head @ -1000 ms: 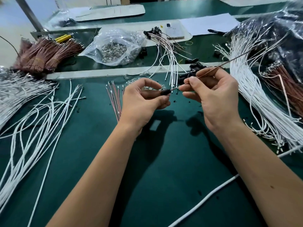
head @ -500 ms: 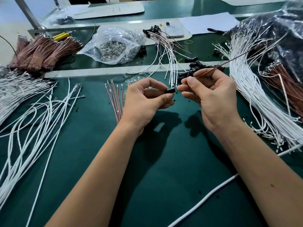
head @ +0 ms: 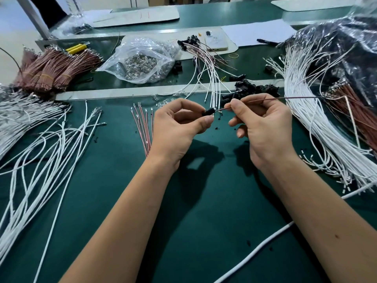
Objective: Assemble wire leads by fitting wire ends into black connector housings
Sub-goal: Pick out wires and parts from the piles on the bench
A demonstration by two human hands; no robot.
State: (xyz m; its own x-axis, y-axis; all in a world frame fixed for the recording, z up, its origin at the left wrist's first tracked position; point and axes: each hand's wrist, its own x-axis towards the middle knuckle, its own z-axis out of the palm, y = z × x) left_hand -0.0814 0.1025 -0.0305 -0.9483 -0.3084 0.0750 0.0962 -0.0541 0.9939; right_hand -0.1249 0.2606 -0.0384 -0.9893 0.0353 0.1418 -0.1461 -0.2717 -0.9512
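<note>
A green work mat [head: 204, 221] lies under both forearms. Well beyond the right fingers, at the far right, a dark plastic bag [head: 346, 43] slumps over a broad sheaf of white wires [head: 310, 127]; its contents cannot be made out. Well beyond the left fingers sits a clear plastic bag [head: 142, 60] holding a heap of small shiny metal pieces. Just past the right fingertips, loose black housings [head: 255, 88] lie in a pile on the mat. Beside the left hand's knuckles lie a few pink wires [head: 142, 127]. The left hand [head: 175, 129] pinches a black connector housing [head: 208, 111] between thumb and forefinger; the right hand [head: 265, 125] pinches a brown wire [head: 265, 99] whose end meets the housing's mouth, between the two sets of fingertips.
</note>
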